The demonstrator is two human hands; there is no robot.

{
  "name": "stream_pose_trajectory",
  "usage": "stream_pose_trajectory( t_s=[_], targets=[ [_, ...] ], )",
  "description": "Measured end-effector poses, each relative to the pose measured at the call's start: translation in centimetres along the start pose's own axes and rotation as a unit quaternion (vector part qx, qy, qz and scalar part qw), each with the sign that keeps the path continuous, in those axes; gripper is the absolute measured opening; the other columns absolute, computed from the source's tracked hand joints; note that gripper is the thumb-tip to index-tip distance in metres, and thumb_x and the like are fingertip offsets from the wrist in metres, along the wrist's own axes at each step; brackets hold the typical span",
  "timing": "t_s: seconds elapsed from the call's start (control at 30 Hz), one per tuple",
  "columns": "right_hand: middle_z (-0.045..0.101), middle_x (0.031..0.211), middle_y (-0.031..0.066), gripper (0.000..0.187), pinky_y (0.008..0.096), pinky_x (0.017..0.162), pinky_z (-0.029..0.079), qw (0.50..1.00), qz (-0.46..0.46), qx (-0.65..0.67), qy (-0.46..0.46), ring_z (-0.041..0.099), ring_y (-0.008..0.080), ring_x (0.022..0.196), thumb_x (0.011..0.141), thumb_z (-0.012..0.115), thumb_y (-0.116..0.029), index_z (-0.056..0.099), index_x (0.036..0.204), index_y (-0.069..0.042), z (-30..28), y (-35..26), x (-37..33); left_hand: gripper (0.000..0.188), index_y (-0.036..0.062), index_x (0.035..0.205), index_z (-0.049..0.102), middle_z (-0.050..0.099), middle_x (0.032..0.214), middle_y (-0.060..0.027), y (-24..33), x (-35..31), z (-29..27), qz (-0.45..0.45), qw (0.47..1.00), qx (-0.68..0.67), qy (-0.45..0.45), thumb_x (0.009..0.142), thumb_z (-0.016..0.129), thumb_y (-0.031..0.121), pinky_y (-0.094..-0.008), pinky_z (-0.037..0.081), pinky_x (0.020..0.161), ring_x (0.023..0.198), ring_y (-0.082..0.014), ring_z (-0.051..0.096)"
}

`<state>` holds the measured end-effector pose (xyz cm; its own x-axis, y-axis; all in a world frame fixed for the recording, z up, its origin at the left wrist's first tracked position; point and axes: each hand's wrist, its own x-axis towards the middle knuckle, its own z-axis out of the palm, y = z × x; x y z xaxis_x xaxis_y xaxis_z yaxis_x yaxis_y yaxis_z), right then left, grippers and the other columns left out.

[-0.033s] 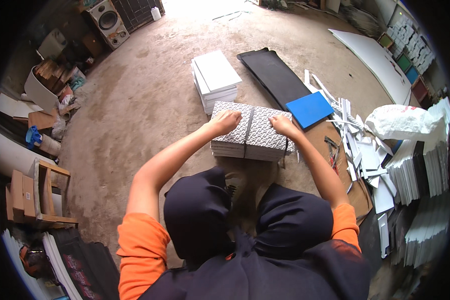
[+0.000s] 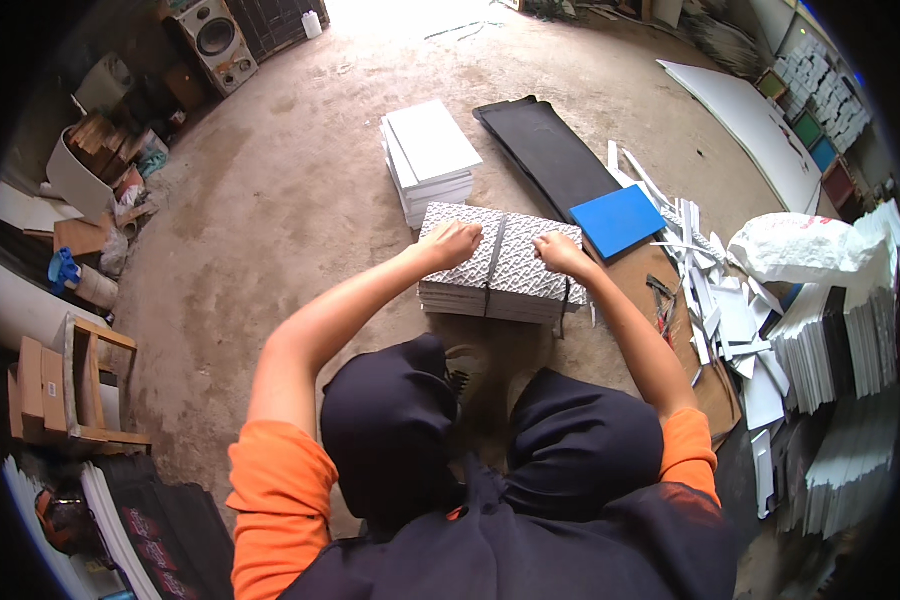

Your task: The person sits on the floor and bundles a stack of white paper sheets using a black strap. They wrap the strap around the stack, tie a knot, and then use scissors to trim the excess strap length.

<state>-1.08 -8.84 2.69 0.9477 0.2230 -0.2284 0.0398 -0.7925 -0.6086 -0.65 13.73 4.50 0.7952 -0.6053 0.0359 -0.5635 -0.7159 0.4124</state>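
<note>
Over the patterned stack [image 2: 532,272], your left hand [image 2: 456,244] and right hand [image 2: 562,254] were curled closed (any hold couldn't be told); even tension probably suited the central strap [image 2: 496,258].

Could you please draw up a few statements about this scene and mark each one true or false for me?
1. A dark strap crosses the patterned bundle between the left hand and the right hand. True.
2. Both hands lie flat with fingers spread. False: the fingers of both are curled in.
3. The white stack stands beyond the bundle. True.
4. The blue board lies left of the bundle. False: the blue board is to its right.
5. A speaker stands at the upper left. True.
6. The sleeves are green. False: the sleeves are orange.
</note>
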Motion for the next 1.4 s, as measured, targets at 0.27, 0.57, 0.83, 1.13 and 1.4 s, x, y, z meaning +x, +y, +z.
stream_pose_trajectory(
  t_s=[0.27, 0.57, 0.83, 1.13, 1.4],
  targets=[
    [0.062, 0.069, 0.0087, 0.023, 0.0309, 0.061, 0.044, 0.985, -0.018, -0.101, -0.139, 0.058, 0.0152, 0.066, 0.081, 0.049, -0.021, 0.064, 0.076, -0.005, 0.1, -2.0, 1.5, 0.058, -0.0054, 0.096, 0.042, 0.056, 0.071, -0.0246, -0.7, 1.1, 2.1, -0.009, 0.998, 0.047, -0.039, 0.074, 0.056, 0.047, -0.0428, 0.045, 0.066, 0.073, -0.0370, 0.058],
    [0.059, 0.072, 0.0064, 0.014, 0.0222, 0.050, 0.043, 0.948, 0.132, 0.253, -0.143, 0.052, 0.0103, 0.060, 0.078, 0.058, -0.006, 0.061, 0.086, 0.005, -1.0, -1.8, 2.4, 0.061, -0.0014, 0.091, 0.055, 0.060, 0.077, -0.0191, 2.2, 1.2, 1.6, -0.077, 0.992, 0.078, -0.066, 0.060, 0.068, 0.050, -0.0395, 0.047, 0.066, 0.076, -0.0327, 0.059],
    [0.060, 0.080, 0.0092, 0.016, 0.0243, 0.067, 0.049, 0.961, 0.087, 0.248, -0.079, 0.057, 0.0141, 0.071, 0.071, 0.059, 0.005, 0.059, 0.087, 0.007, -0.2, -1.3, 2.1, 0.044, 0.0007, 0.084, 0.060, 0.060, 0.085, -0.0164, 3.8, 1.1, 2.6, -0.168, 0.982, 0.086, -0.011, 0.058, 0.075, 0.033, -0.0382, 0.047, 0.069, 0.085, -0.0288, 0.058],
    [0.059, 0.078, 0.0118, 0.014, 0.0261, 0.069, 0.051, 0.948, 0.055, 0.311, -0.047, 0.061, 0.0183, 0.073, 0.069, 0.062, 0.004, 0.057, 0.081, 0.009, -0.2, -0.5, 1.3, 0.039, 0.0056, 0.086, 0.063, 0.062, 0.089, -0.0122, 5.8, 0.6, 1.7, -0.244, 0.966, 0.087, -0.025, 0.061, 0.074, 0.033, -0.0337, 0.049, 0.068, 0.085, -0.0254, 0.060],
    [0.063, 0.070, 0.0096, 0.014, 0.0238, 0.057, 0.047, 0.958, 0.062, 0.280, 0.029, 0.060, 0.0133, 0.062, 0.064, 0.068, -0.002, 0.062, 0.076, 0.001, 2.9, -0.1, 1.3, 0.035, 0.0056, 0.084, 0.064, 0.062, 0.086, -0.0138, 4.8, 0.7, 3.1, -0.254, 0.965, 0.069, 0.018, 0.060, 0.074, 0.030, -0.0379, 0.048, 0.068, 0.083, -0.0270, 0.060]
  ],
)
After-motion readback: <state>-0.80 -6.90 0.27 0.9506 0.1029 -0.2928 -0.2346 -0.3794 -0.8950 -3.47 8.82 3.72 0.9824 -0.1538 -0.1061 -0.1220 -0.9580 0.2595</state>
